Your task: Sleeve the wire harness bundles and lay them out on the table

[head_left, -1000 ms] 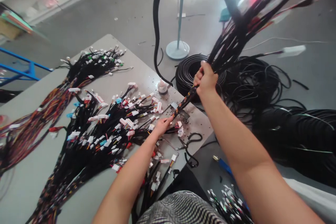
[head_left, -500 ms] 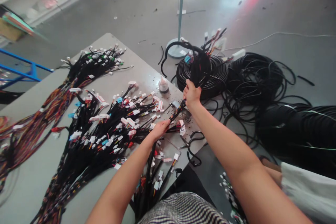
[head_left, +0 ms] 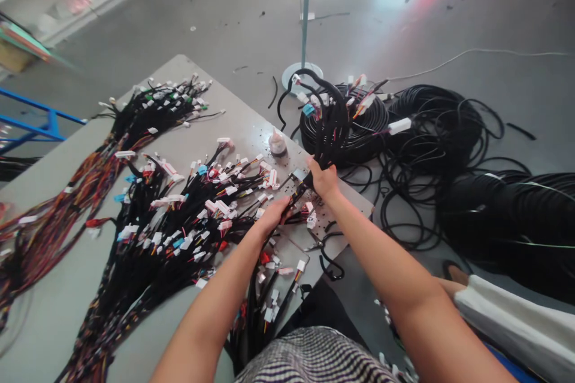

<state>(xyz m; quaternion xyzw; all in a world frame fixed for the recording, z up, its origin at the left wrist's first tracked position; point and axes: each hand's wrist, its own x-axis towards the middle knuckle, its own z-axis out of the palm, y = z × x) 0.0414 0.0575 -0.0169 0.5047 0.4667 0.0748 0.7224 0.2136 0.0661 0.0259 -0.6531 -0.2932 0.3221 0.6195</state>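
Both hands grip one black wire harness (head_left: 331, 131) over the right corner of the table. My right hand (head_left: 324, 178) is closed around it near where its sleeved branches fan out, with white and blue connectors on their ends. Lower on the same bundle, my left hand (head_left: 275, 213) is closed too. Beneath and beside the left hand lie further harnesses (head_left: 179, 239) with many white plugs. Scissors with black handles (head_left: 330, 257) lie at the table edge, partly covered. A small clear bottle (head_left: 277, 145) stands beyond my left hand.
Coils of black tubing (head_left: 431, 125) sit on the floor past the table's right edge, beside a pole on a round base (head_left: 302, 76). More wire bundles (head_left: 81, 185) spread across the table (head_left: 211, 90). Another person's pale sleeve (head_left: 512, 317) shows at lower right.
The harness's branched end has dropped slightly and come nearer, its branches spreading apart. My right hand has moved a little down and left, closer to my left hand.
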